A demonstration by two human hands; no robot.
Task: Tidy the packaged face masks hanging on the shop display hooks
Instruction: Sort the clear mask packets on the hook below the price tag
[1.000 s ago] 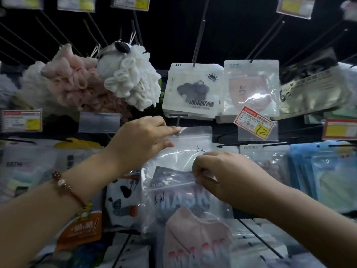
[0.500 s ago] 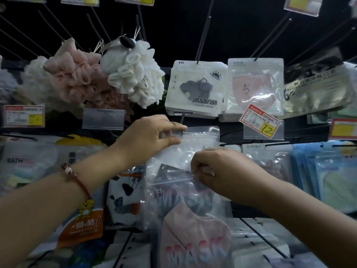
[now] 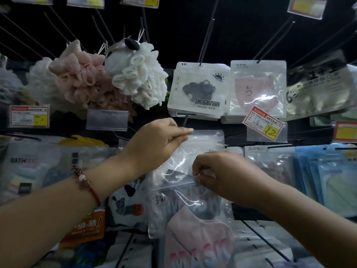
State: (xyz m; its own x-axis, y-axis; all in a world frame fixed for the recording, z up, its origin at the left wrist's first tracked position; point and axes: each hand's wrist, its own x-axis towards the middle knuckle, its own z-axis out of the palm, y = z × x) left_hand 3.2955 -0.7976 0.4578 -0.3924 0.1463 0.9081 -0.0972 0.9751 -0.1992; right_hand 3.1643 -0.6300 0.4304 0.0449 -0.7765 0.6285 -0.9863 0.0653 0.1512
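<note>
The left hand [image 3: 154, 144] pinches the top edge of the clear mask packet [image 3: 201, 151], hanging at the display's centre; the right hand [image 3: 218, 171], at four o'clock from it, pinches the front packet [image 3: 173, 207]. Best keep the hole level with the hook [image 3: 184, 121].

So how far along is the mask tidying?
Done: the upper mask packs hang straight on their hooks. In hand: left hand pinches the clear bag at its top, right hand pinches the bag in front. Left: the loose pink mask pack below.
</note>
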